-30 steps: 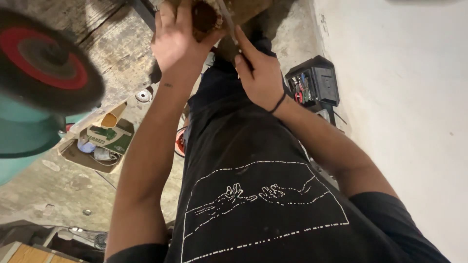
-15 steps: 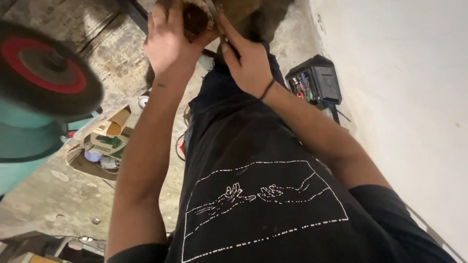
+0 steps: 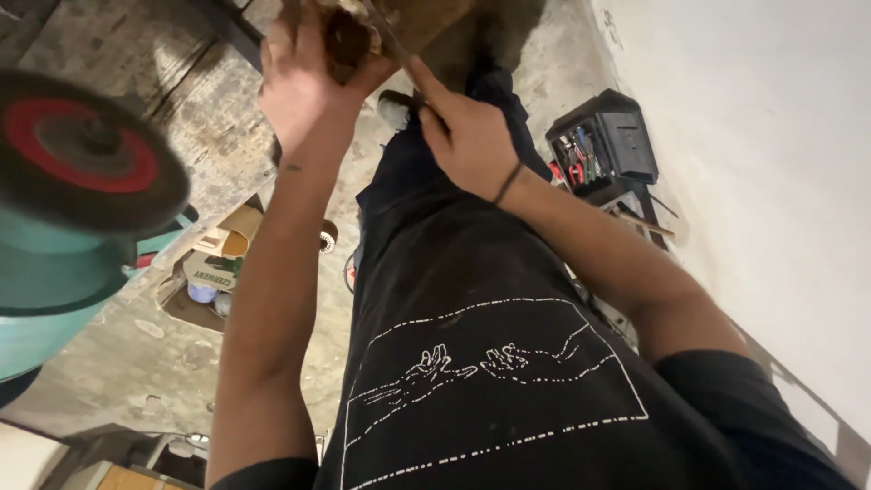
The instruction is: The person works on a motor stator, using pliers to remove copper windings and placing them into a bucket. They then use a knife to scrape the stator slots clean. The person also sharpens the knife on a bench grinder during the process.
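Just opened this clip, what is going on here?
A person in a black printed shirt looks down at their own hands. The left hand grips a brown, rough lump at the top edge. The right hand holds a thin metal tool against it. A disc grinder sits at the left, an open black tool case lies on the concrete floor by the wall.

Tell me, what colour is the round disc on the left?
The disc is dark grey-black with a red ring around its centre, mounted on a teal machine body; the head view shows it.
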